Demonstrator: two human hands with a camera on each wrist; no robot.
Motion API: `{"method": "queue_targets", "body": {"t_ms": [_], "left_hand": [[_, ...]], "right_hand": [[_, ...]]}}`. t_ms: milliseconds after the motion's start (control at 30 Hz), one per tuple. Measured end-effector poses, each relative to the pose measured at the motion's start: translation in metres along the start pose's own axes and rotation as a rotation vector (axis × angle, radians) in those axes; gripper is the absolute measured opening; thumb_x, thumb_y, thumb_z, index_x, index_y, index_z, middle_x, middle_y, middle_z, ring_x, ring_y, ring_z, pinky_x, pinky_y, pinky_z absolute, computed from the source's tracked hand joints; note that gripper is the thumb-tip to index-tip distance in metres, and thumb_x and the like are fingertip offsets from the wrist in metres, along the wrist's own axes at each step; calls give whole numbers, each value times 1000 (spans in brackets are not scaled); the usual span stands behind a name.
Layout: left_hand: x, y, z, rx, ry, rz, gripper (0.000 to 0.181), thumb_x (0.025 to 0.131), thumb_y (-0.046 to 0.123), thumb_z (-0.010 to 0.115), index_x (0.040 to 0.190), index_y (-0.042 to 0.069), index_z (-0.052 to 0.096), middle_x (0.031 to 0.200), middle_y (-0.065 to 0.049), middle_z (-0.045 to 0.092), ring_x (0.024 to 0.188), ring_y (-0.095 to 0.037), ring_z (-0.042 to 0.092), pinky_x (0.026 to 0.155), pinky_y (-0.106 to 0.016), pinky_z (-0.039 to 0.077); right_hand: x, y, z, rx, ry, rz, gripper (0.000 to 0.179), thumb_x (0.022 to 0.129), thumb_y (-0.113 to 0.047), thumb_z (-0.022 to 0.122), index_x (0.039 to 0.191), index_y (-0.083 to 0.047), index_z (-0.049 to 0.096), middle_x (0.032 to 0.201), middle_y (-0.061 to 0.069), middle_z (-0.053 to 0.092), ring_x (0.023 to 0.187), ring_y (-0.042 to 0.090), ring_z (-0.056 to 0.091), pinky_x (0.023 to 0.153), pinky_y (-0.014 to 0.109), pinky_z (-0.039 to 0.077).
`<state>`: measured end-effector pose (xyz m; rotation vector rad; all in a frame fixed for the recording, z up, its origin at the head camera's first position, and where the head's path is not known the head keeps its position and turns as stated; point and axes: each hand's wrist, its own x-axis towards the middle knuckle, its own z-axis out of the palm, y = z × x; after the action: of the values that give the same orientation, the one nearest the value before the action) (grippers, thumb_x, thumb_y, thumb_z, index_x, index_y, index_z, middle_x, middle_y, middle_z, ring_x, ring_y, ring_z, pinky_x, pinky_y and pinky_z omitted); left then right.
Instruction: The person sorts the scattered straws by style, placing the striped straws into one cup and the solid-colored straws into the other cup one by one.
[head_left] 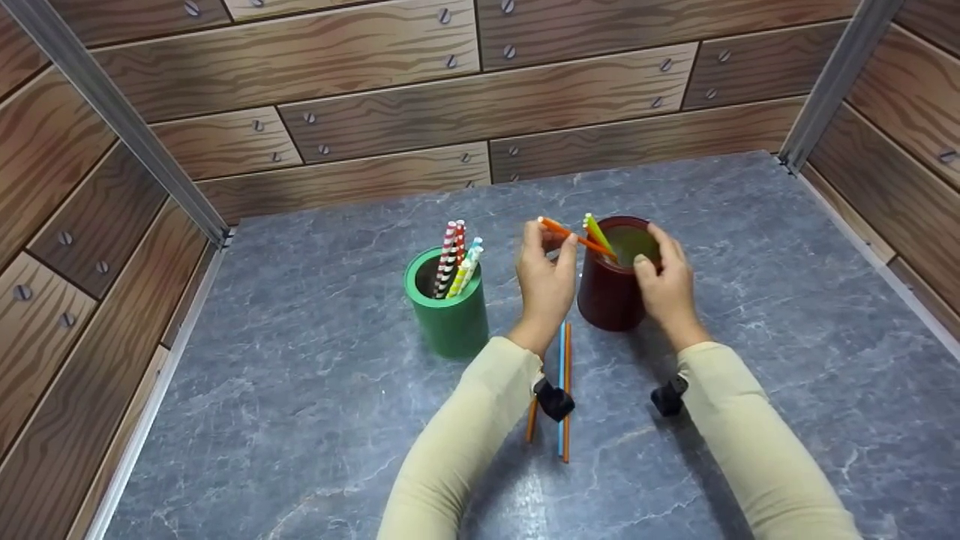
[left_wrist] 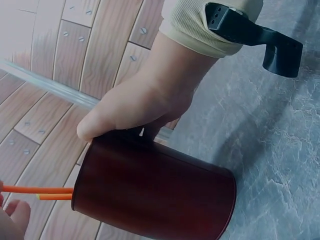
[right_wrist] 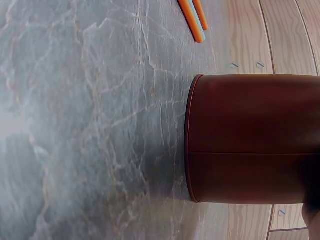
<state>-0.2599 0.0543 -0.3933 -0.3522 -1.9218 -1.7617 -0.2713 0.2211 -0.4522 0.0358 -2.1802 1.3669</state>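
My left hand point(head_left: 549, 277) pinches an orange straw point(head_left: 562, 229), which slants down over the rim of a dark red cup point(head_left: 611, 300). A green straw point(head_left: 592, 225) and another orange one stand inside that cup. My right hand point(head_left: 670, 289) grips the cup's right side, thumb over the rim; the left wrist view shows this same right hand point(left_wrist: 145, 100) on the cup point(left_wrist: 155, 190). In the right wrist view the upright cup point(right_wrist: 250, 140) rests on the table. Beneath my left forearm lie a blue straw point(head_left: 561, 360) and orange straws point(head_left: 568, 375), partly covered.
Left of my hands stands a green cup point(head_left: 450, 330) holding several striped and patterned straws point(head_left: 457, 262). The grey marbled table point(head_left: 315, 420) is enclosed by wood-patterned walls point(head_left: 375, 105) with metal corner posts point(head_left: 127, 112).
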Motion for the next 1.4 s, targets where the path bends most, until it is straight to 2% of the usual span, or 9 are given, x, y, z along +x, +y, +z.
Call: {"method": "queue_targets", "body": {"t_ms": [367, 533, 867, 1033, 1100, 1300, 1400], "left_hand": [[-5, -8, 4, 100, -63, -54, 12, 84, 4, 63, 91, 5, 53, 84, -6, 62, 78, -14, 62, 65, -17, 47], [-7, -10, 2, 93, -73, -62, 11, 83, 3, 63, 88, 6, 53, 83, -5, 61, 75, -11, 60, 65, -17, 47], [-6, -12, -10, 71, -51, -81, 12, 81, 2, 64, 87, 5, 54, 83, -6, 62, 73, -8, 59, 69, -20, 48], [-11, -21, -18, 58, -53, -91, 13, 79, -1, 64, 86, 2, 54, 83, -9, 62, 74, -12, 60, 71, -23, 50], [-14, -27, -21, 56, -59, -123, 14, 79, -2, 64, 87, 2, 53, 85, -11, 62, 76, -14, 61, 71, -23, 50], [-28, -52, -33, 60, -71, -303, 14, 78, -4, 63, 87, 2, 53, 88, -12, 61, 77, -16, 63, 64, -22, 52], [-33, -63, -38, 75, -94, -365, 14, 78, -4, 62, 89, 0, 54, 91, -14, 60, 76, -19, 64, 63, -23, 52]], "right_hand": [[0, 1, 1, -7, 18, -8, 51, 80, -5, 50, 130, 5, 48, 129, 25, 48, 122, 35, 42, 104, 45, 30], [1, 2, 2, 4, 24, -12, 52, 79, -5, 49, 130, 5, 48, 131, 25, 47, 123, 34, 41, 103, 44, 31], [1, 2, 2, 10, 23, -16, 51, 79, -4, 49, 129, 5, 48, 130, 25, 48, 123, 34, 42, 102, 44, 31], [1, 3, 3, 0, 22, -17, 51, 79, -4, 50, 130, 6, 48, 131, 25, 48, 124, 35, 41, 105, 44, 30], [1, 2, 3, -4, 19, -18, 52, 79, -4, 50, 130, 5, 48, 131, 25, 48, 124, 35, 41, 105, 44, 30], [0, 2, 2, -3, 14, -11, 52, 80, -5, 50, 130, 5, 48, 131, 24, 48, 125, 34, 41, 105, 44, 29], [1, 2, 2, 1, 16, -7, 52, 80, -5, 50, 130, 5, 48, 131, 24, 47, 125, 34, 41, 105, 44, 29]]}}
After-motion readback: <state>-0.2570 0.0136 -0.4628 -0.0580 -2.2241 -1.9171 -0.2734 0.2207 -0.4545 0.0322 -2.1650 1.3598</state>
